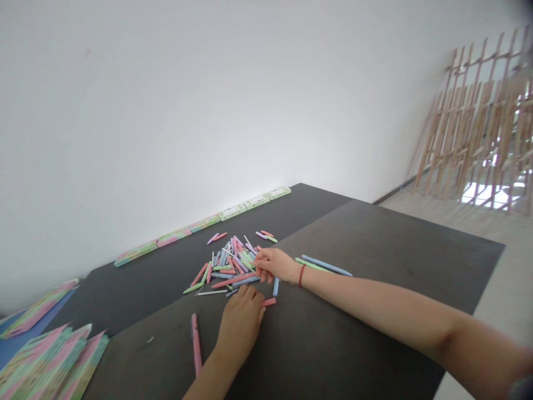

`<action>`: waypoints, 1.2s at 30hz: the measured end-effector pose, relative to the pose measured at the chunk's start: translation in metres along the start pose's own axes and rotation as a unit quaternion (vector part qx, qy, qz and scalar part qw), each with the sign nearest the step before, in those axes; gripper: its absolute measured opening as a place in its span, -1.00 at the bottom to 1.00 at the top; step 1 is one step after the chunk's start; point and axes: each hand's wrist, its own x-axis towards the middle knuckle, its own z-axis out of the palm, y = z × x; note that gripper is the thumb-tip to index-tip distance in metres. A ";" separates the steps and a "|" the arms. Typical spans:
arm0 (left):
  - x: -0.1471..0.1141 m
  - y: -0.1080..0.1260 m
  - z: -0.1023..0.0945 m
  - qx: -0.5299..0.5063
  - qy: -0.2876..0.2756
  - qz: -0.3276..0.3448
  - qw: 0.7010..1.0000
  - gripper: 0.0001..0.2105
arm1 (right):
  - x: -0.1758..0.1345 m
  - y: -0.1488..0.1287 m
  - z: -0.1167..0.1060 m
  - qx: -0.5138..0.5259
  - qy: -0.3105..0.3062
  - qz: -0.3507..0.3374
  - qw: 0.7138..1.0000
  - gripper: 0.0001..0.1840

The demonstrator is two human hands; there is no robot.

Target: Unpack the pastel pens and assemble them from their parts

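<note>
Pastel pen parts (237,258) in pink, green, blue and purple, with thin white refills among them, lie in a loose pile on the dark table. My right hand (271,264), a red string at its wrist, is over the pile's right edge, fingertips pinched together; whatever is between them is too small to tell. Close in front, my left hand (245,311) has its fingers curled down near the tabletop, and their grip is hidden. A short pink pen piece (270,301) shows at its right side. A longer pink pen (196,341) lies left of my left forearm.
Flat pastel boxes (204,223) line the wall at the table's back edge. More boxes (62,364) lie at the near left. Blue and green pens (327,265) lie beyond my right forearm. Wooden racks (478,122) stand on the floor at right.
</note>
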 end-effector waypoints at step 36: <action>-0.028 -0.009 -0.008 -0.409 0.123 -0.089 0.900 -0.90 | -0.060 -0.066 -0.008 -0.295 -0.023 -0.152 0.943 -0.97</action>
